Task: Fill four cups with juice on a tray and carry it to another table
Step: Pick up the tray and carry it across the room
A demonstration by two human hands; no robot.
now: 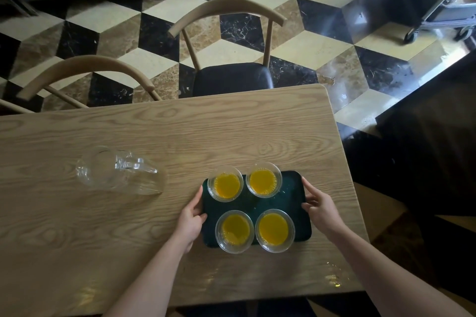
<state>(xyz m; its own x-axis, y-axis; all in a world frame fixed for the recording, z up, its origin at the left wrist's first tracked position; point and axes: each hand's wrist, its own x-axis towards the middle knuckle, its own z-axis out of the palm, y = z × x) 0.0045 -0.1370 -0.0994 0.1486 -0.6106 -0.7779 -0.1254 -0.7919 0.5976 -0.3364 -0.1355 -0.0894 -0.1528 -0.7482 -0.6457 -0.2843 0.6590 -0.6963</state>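
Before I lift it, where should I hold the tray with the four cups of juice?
Hold the tray by its two short side edges, left hand and right hand coming in from opposite sides. The cups fill the middle, so level support probably spills least.

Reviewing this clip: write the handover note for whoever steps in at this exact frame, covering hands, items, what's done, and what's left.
Left hand grips the left edge of the dark tray; right hand grips its right edge.
Tray sits on the wooden table, four cups on it, all holding orange juice.
Empty glass pitcher stands to the left, off the tray.
Done: filling.
Left: lift the tray level, carry it to the other table.
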